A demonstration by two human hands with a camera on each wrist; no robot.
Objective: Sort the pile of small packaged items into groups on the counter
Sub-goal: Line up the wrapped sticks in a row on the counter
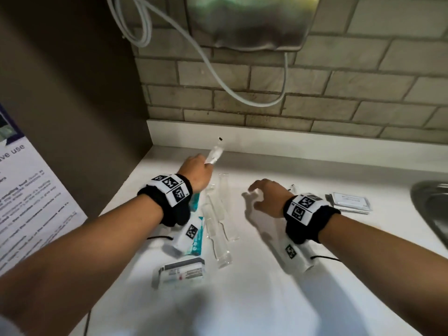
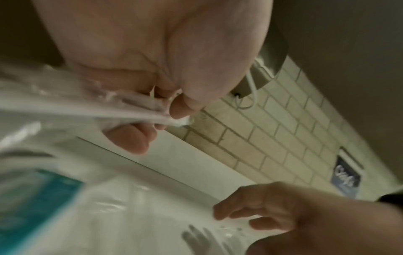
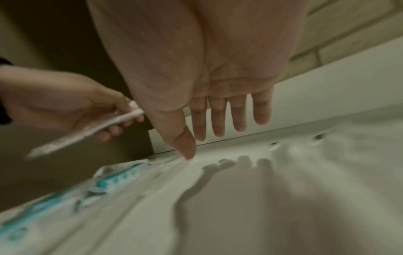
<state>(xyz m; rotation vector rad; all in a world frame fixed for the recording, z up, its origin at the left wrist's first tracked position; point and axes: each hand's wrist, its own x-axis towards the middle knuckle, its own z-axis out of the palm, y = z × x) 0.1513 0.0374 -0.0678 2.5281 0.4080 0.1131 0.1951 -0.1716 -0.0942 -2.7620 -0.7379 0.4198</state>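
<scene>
My left hand (image 1: 197, 169) grips a long clear-wrapped white packet (image 1: 215, 152) lifted above the white counter (image 1: 266, 275) near the back left corner; the same packet (image 3: 91, 129) shows in the right wrist view, and blurred in my left hand (image 2: 152, 110) up close. My right hand (image 1: 263, 196) hovers low over the counter's middle with fingers (image 3: 218, 117) straight and spread, holding nothing. Below the left wrist lie several clear long packets (image 1: 219, 221), teal-and-white packets (image 1: 196, 236) and a white printed packet (image 1: 180, 274). A stack of flat grey-edged sachets (image 1: 349, 202) sits at the right.
A steel sink (image 1: 434, 209) edges the counter at the far right. A tiled wall (image 1: 315, 93) with a metal dispenser (image 1: 249, 20) and looping white cable (image 1: 218, 69) stands behind. A dark panel (image 1: 72, 93) with a printed notice (image 1: 26, 197) closes the left side.
</scene>
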